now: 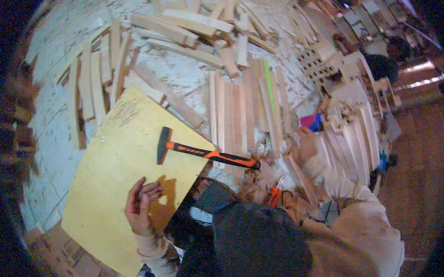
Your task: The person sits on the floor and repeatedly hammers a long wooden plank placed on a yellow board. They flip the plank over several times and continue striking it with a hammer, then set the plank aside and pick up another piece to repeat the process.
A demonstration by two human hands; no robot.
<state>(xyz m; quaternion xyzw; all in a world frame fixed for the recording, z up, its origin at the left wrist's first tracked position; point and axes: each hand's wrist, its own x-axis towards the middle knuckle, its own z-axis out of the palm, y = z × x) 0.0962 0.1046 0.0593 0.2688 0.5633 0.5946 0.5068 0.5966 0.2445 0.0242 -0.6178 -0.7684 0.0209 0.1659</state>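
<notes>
My left hand [141, 206] hovers over the yellow board [110, 178], fingers loosely bent and apart, holding nothing; its shadow falls on the board. A hammer [193, 150] with a dark head and a black and orange handle lies across the board, the handle's end reaching past the board's edge. My right hand [306, 147] is stretched out beside a small pink and blue object [311, 122], among the wood strips. Its fingers are blurred, and I cannot tell whether they hold anything. Closer to me lies an orange-handled tool [275, 194], partly hidden.
Wood strips [236, 113] lie side by side ahead, one with a green edge [269, 82]. A loose heap of strips [192, 28] is at the far side, more strips [93, 79] at the left. Curved wooden pieces [351, 143] stand stacked on the right.
</notes>
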